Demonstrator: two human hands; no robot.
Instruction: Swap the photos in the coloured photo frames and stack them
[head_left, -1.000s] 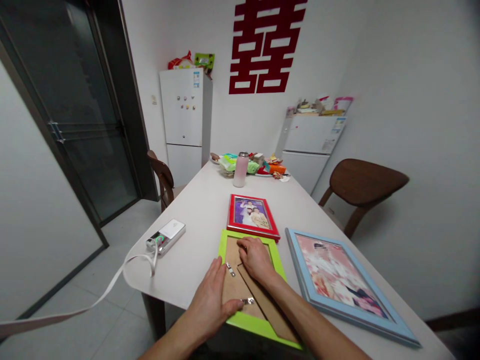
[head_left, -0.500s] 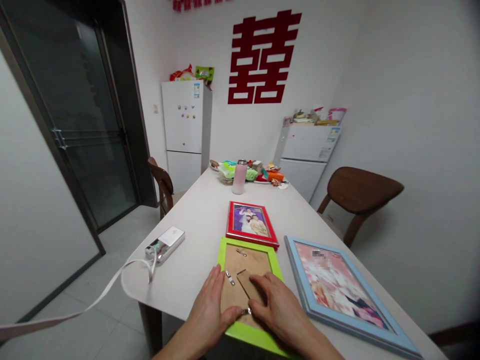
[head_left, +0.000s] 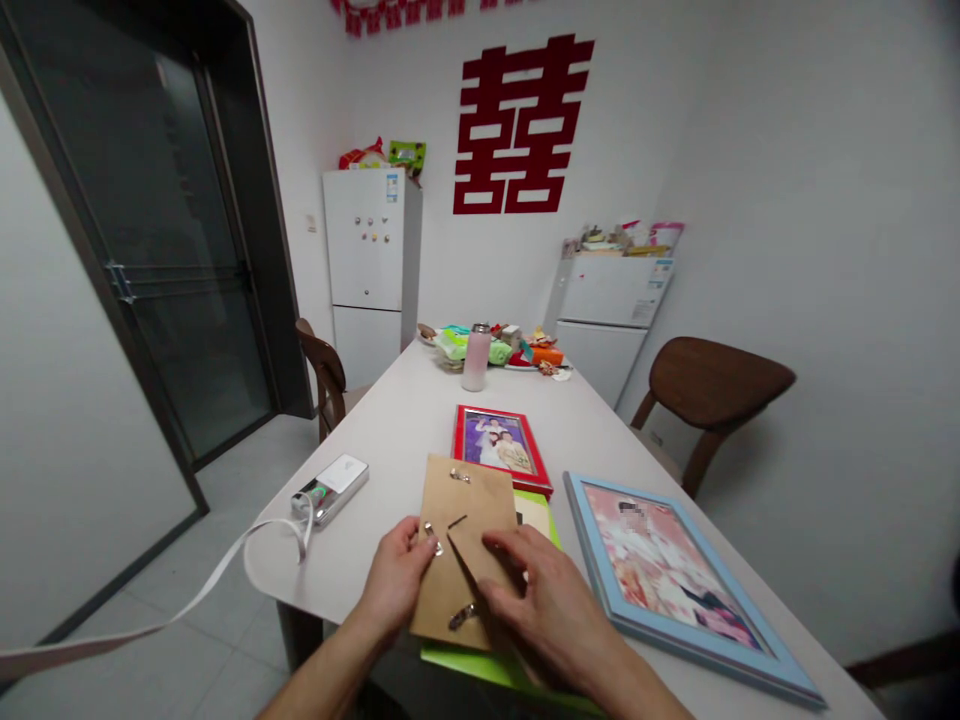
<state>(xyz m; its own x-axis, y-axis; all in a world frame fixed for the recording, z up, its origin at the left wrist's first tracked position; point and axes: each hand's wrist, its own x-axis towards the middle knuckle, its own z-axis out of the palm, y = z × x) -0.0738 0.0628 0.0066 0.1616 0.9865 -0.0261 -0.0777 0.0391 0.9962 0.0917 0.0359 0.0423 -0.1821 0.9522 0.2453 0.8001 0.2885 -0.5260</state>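
Note:
A brown backing board (head_left: 450, 500) with several small metal clips and a fold-out stand flap is raised and tilted above the lime-green picture frame (head_left: 480, 665). My left hand (head_left: 397, 575) pinches its left edge, thumb beside a clip. Fingers bent, my right hand (head_left: 555, 600) grips the board's right part at the stand flap; its far fingertips are hidden. Under the board, the green frame shows only along its right side and near edge. Just beyond, a red picture frame (head_left: 538, 460) lies face up. To the right rests a larger light-blue picture frame (head_left: 598, 553), also face up.
A silver device (head_left: 330, 490) with a white strap sits on the table's left side. Farther back stand a pink bottle (head_left: 476, 358) and a pile of snack packets (head_left: 454, 345). Wooden chairs flank the table (head_left: 360, 450).
The backing board has come up out of the green frame, shifting left and tilting. My left hand has moved from resting on the frame to pinching the board's edge.

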